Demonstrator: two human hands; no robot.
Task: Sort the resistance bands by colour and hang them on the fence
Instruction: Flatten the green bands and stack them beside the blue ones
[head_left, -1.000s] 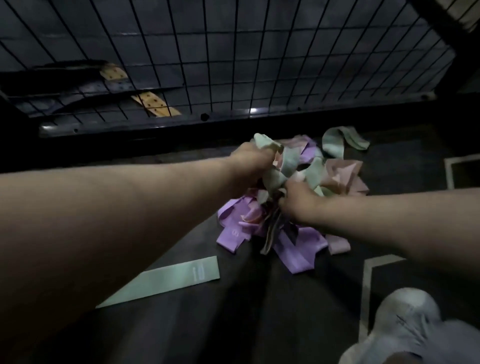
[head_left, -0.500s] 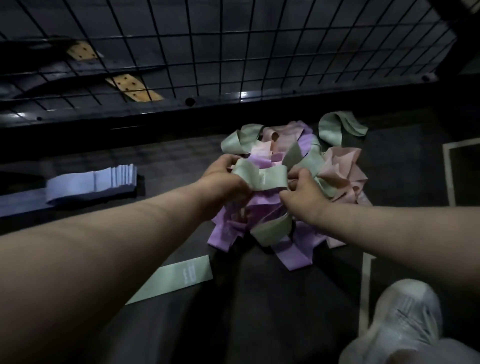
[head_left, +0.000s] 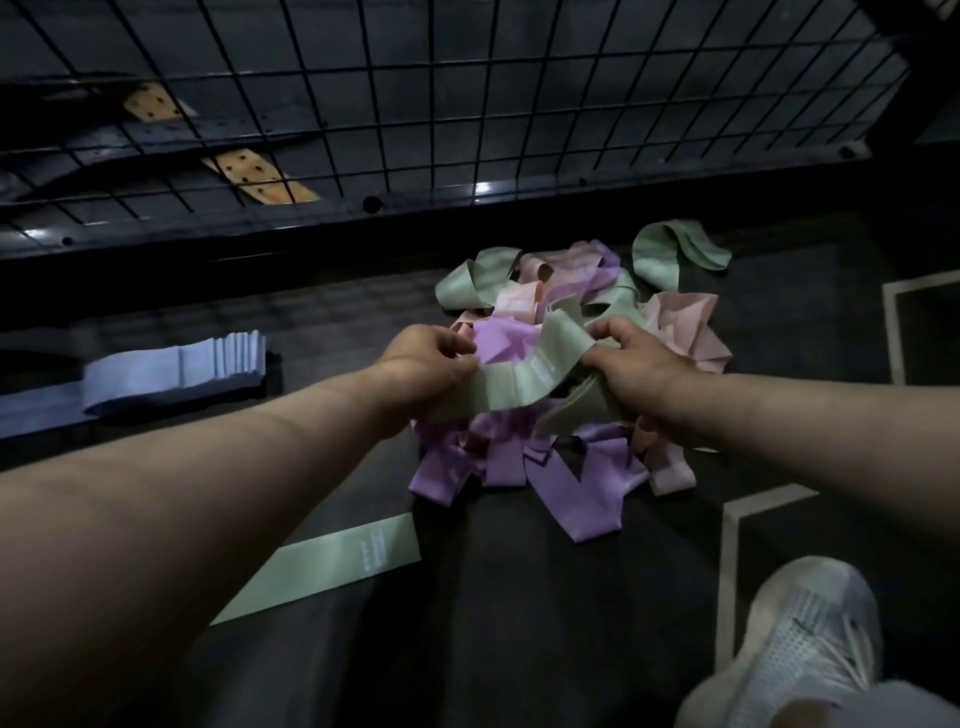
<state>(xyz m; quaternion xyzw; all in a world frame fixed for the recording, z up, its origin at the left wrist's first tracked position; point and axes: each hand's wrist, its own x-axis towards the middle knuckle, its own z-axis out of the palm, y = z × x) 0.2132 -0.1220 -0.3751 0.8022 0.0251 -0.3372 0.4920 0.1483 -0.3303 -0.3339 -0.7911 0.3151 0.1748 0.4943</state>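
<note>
Green band (head_left: 519, 382) pinched at ends by left hand (head_left: 431, 358), right hand (head_left: 639, 364), over mixed pile (head_left: 571, 493).

A green band (head_left: 524, 375) in left hand (head_left: 428, 359) and right hand (head_left: 635, 365), over the mixed pile of bands (head_left: 571, 483).

Fence (head_left: 519, 195) blocks far side; band pile (head_left: 566, 467) centre; blue stack (head_left: 176, 371) left; shoe (head_left: 810, 634) near right; floor (head_left: 519, 623) between open.

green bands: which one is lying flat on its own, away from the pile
The flat green band alone on the floor, nearest the camera. The others are curled in the pile, one gripped by the left hand and right hand.
</note>
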